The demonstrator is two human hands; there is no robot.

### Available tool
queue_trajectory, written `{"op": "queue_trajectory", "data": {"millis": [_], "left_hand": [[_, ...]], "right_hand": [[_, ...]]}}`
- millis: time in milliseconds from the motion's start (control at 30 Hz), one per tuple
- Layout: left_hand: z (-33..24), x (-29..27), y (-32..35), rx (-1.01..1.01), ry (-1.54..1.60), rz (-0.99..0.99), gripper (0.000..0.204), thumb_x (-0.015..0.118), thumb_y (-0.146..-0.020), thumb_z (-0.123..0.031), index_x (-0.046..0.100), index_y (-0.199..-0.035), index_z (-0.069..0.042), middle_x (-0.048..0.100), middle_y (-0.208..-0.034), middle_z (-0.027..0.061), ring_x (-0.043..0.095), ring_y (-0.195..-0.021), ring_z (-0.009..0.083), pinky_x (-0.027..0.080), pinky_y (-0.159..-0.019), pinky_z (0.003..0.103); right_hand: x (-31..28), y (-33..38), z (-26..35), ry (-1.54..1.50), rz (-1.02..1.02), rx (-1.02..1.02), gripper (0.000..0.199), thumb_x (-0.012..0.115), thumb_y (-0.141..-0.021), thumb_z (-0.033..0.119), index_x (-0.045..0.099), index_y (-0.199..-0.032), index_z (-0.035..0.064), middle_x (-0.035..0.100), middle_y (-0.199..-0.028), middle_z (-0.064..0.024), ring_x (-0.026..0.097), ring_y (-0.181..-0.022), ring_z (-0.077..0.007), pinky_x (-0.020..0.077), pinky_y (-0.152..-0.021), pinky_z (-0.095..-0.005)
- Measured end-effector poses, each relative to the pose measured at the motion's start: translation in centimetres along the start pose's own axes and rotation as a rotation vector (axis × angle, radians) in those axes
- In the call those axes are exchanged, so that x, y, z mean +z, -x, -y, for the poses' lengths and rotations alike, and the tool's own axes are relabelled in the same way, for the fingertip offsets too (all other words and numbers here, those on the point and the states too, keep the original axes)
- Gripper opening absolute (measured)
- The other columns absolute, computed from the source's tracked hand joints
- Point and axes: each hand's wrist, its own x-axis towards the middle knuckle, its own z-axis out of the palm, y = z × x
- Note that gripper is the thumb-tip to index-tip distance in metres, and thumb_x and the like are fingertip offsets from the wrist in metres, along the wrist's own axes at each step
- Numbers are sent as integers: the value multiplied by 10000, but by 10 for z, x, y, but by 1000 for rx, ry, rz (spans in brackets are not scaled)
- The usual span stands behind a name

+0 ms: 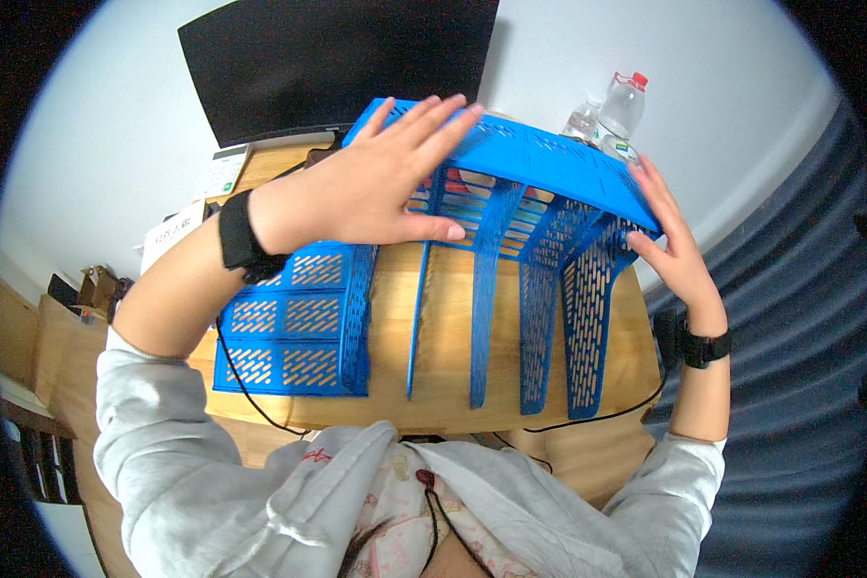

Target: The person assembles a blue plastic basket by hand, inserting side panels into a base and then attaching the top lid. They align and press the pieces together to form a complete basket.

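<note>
Hands (380, 188) spread wide near both ends of a blue slotted rack (525, 154).

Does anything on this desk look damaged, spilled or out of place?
Nothing clearly stands out: the blue perforated file rack shows no visible break, and I see no spill on the wooden desk.

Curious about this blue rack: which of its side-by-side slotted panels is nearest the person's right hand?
The rightmost slotted panel: its far end is beside the right hand, while the other panels sit farther left.
</note>
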Motion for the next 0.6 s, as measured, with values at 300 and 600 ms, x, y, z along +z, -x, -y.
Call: {"op": "queue_trajectory", "data": {"millis": [300,600], "left_hand": [[35,-7,78,-494,567,7,841,675,-891,-215,142,-1531,-95,266,-1542,180,292,-1410,309,255,-1149,395],[23,11,81,-336,605,-64,903,682,-879,-177,71,-1541,-110,186,-1574,172,249,-1433,292,231,-1159,387]], "right_hand": [[20,54,-46,-560,-151,352,725,590,-931,306,226,-1522,95,234,-1563,-115,218,-1445,-262,211,-1159,-396],[59,77,-51,-945,-49,432,756,553,-963,373,163,-1524,50,250,-1556,-101,277,-1416,-247,249,-1137,-405]]}}
